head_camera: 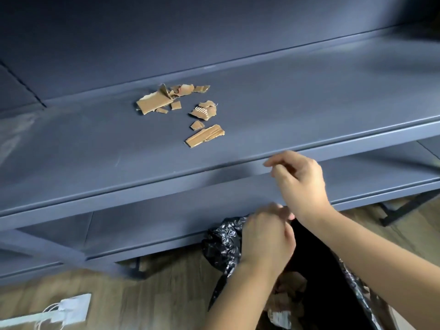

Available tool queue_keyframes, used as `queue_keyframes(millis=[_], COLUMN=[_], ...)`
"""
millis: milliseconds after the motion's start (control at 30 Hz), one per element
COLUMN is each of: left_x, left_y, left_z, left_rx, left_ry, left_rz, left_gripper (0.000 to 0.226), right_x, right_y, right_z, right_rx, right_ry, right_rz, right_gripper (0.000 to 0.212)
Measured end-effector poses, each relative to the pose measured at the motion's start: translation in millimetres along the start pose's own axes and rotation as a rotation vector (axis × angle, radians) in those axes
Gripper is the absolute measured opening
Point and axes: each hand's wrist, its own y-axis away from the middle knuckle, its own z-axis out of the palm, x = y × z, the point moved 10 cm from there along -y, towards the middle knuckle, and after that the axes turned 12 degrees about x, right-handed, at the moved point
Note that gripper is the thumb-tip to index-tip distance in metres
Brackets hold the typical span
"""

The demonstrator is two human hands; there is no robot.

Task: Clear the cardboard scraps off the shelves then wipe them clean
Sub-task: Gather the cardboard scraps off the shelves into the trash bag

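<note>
Several torn brown cardboard scraps (181, 108) lie in a loose cluster on the dark blue upper shelf (297, 103), left of centre. Below the shelf's front edge my left hand (266, 236) grips the crumpled rim of a black bin bag (221, 244) and holds it open. Inside the bag lie more cardboard pieces (289, 296). My right hand (300, 179) hovers in front of the shelf's front edge, to the right of the scraps. Its fingers are loosely curled and hold nothing.
A lower blue shelf (147, 225) runs beneath the upper one. Wooden floor (166, 294) shows below, with a white power strip and cables (69, 308) at the lower left. A black metal frame leg (400, 210) stands at the right.
</note>
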Motion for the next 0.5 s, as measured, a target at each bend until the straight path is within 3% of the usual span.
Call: queue_keyframes(millis=[167, 500], left_x=[-21.2, -76.3], left_y=[-63.5, -99.6], left_z=[-65.1, -90.6], left_rx=[0.329, 0.313], left_ry=[-0.073, -0.113], left_rz=[0.024, 0.008], left_gripper=[0.021, 0.026], right_x=[-38.5, -42.1], right_y=[-18.6, -34.7], right_z=[41.7, 89.2], right_rx=[-0.056, -0.135], right_ry=[-0.049, 0.002], right_rz=[-0.064, -0.071], right_gripper=[0.020, 0.026])
